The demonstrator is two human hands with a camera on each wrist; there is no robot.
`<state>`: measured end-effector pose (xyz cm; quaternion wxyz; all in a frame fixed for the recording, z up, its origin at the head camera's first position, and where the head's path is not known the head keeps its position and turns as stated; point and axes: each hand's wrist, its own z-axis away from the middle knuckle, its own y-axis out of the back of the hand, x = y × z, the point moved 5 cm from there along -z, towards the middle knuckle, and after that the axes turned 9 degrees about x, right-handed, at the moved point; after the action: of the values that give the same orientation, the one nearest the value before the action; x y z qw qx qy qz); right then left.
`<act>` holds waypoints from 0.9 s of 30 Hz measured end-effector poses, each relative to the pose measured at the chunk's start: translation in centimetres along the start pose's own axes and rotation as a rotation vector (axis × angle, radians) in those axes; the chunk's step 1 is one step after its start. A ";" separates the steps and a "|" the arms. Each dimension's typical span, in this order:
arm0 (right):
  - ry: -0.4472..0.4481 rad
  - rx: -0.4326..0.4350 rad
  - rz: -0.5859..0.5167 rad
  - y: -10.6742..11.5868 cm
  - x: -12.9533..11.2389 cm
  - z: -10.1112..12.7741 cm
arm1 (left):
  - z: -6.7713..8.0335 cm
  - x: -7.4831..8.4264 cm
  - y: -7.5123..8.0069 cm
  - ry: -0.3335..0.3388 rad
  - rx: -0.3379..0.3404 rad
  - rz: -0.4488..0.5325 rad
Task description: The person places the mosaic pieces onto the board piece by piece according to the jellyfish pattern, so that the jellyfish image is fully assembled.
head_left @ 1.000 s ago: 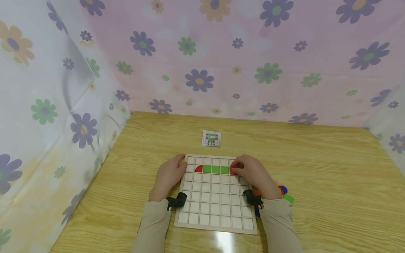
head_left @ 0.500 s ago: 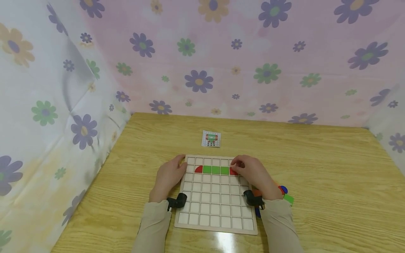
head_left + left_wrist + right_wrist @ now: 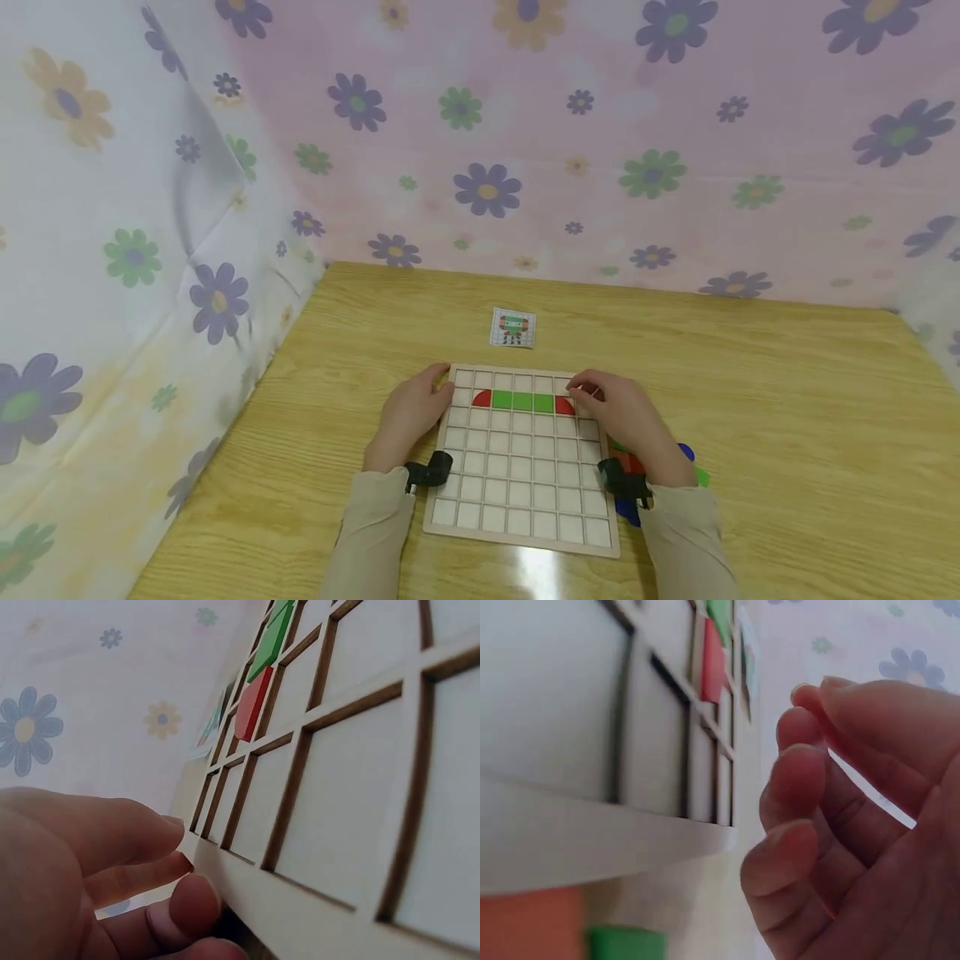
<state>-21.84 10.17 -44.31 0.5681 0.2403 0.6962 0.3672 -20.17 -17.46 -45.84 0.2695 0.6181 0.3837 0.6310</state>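
Nearest the person, a wooden grid board (image 3: 525, 500) lies flat on the counter (image 3: 787, 433), its square cells white-floored and walled by thin pale ribs. Most cells hold nothing; only the second row from the far edge is filled, with a red quarter-round piece (image 3: 482, 399) at its left, three green squares (image 3: 522, 401) side by side, and a second red quarter-round piece (image 3: 565, 406) at its right.

The left hand (image 3: 411, 417) rests against the board's left edge, its grip loose: the left wrist view shows the fingers (image 3: 142, 832) gently bent, tips touching the board's rim and holding nothing. The right hand (image 3: 626, 421) lies over the board's right side near the right-hand red piece; the right wrist view shows its fingers (image 3: 795, 780) curled toward the thumb, a narrow grip with nothing in it, just beside the rim and apart from it.

Beside the board under the right wrist lies a small heap of loose coloured pieces (image 3: 693, 467), blue, red and green.

Farther off, a small pattern card (image 3: 513, 327) lies on the counter, showing a green and red figure on a grid.
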 end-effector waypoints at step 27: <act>0.025 -0.108 0.096 1.8 2.8 3.9 | -0.1 0.1 0.0 0.003 0.000 -0.004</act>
<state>-18.92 14.31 -44.99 0.5534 0.2378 0.6699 0.4341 -20.33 -17.34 -45.78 0.2703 0.6163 0.3853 0.6314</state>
